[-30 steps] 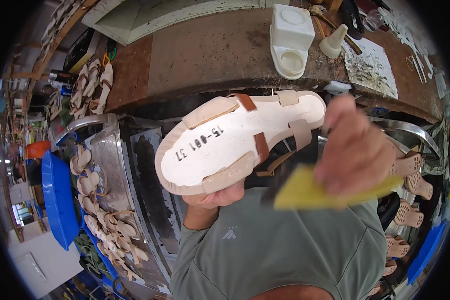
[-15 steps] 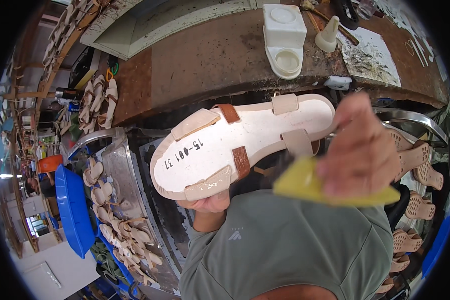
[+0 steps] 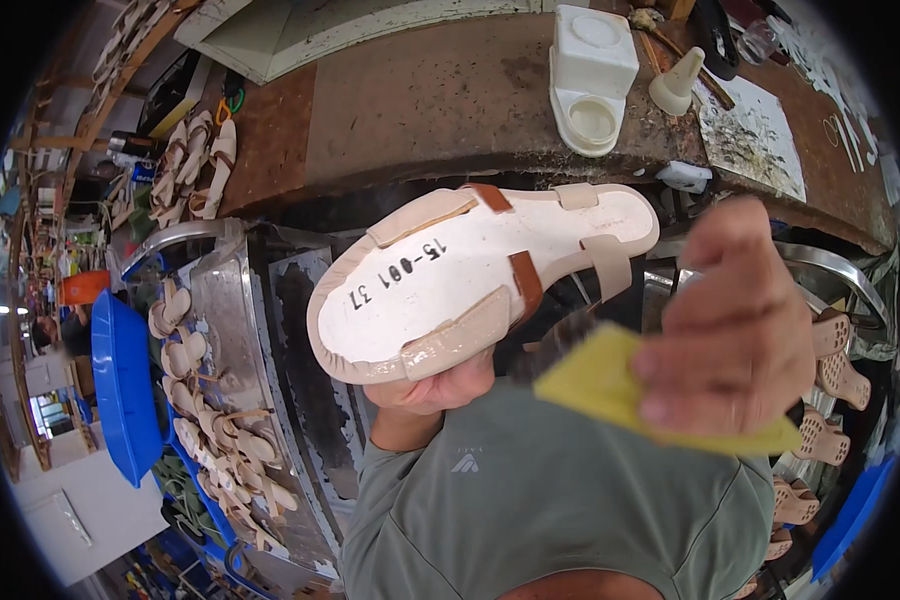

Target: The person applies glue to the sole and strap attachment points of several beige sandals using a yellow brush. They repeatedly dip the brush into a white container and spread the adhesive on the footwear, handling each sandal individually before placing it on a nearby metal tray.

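Note:
A beige sandal sole piece (image 3: pixel 400 290) lies pale underside up, its beige and brown strap ends folded over the edge. Dark printed marks show on its wide end. My left hand (image 3: pixel 440 388) grips it from below near that wide end, most fingers hidden under it. A wet shine shows on the near wide strap end (image 3: pixel 455 335). My right hand (image 3: pixel 730 340), closed, holds a flat yellow-handled brush (image 3: pixel 595 385); its dark bristles are blurred, just below the narrower end's near strap and apart from it.
On the bench (image 3: pixel 420 110) ahead stand a white glue pot (image 3: pixel 595 75) and a cream nozzle cone (image 3: pixel 678 85). A metal rack at left carries several sandals (image 3: pixel 225 440) beside a blue tray (image 3: pixel 125 390). Perforated beige soles (image 3: pixel 820 435) line the right side.
The sandal has tilted, its narrow end shifting slightly down and left. My right hand and the brush have moved down and right, off the near strap, so the strap now stands out in view.

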A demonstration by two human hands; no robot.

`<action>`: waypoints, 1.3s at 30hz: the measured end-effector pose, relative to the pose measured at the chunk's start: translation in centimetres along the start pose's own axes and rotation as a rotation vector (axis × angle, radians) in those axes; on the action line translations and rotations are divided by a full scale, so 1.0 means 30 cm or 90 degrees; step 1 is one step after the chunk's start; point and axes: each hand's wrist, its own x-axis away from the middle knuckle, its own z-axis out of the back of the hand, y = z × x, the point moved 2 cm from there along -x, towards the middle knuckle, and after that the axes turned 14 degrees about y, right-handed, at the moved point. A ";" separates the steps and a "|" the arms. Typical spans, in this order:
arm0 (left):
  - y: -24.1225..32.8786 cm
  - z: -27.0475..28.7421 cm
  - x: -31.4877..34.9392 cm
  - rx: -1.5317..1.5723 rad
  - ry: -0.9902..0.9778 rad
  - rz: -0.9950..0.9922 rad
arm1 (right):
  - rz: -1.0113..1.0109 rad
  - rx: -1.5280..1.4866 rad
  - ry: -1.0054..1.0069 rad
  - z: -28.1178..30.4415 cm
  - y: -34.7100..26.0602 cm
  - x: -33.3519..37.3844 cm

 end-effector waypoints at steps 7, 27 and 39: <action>0.010 -0.021 -0.024 0.074 -0.005 -0.009 | 0.022 -0.046 0.055 -0.056 -0.008 0.008; 0.023 0.031 -0.040 -0.012 0.078 -0.078 | -0.010 -0.307 -0.017 -0.118 0.047 -0.052; -0.157 0.211 -0.039 0.061 0.188 -0.023 | -0.624 -0.409 0.315 0.055 0.199 0.128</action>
